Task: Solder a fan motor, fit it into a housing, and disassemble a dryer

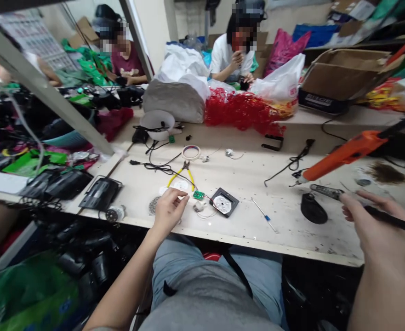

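Observation:
My left hand (169,209) is over the bench, fingers and thumb drawn together; whatever lies between them, if anything, is too small to make out. Just right of its fingertips lies a small green circuit board (198,195), wired to a square black housing (232,201) with a white disc inside. A small motor (198,207) sits below the board. Yellow-handled cutters (181,174) lie open behind the left hand. At the right, my right hand (383,225) is closed round the black handle of a soldering iron (326,191), its metal sleeve pointing left above a black teardrop-shaped base (313,209).
An orange electric screwdriver (343,155) slants in from the right. A tape roll (191,152), black cords, a thin blue-collared rod (265,215) and a black device (100,192) lie on the bench (243,174). Two co-workers sit across, beyond bags and a cardboard box (343,76).

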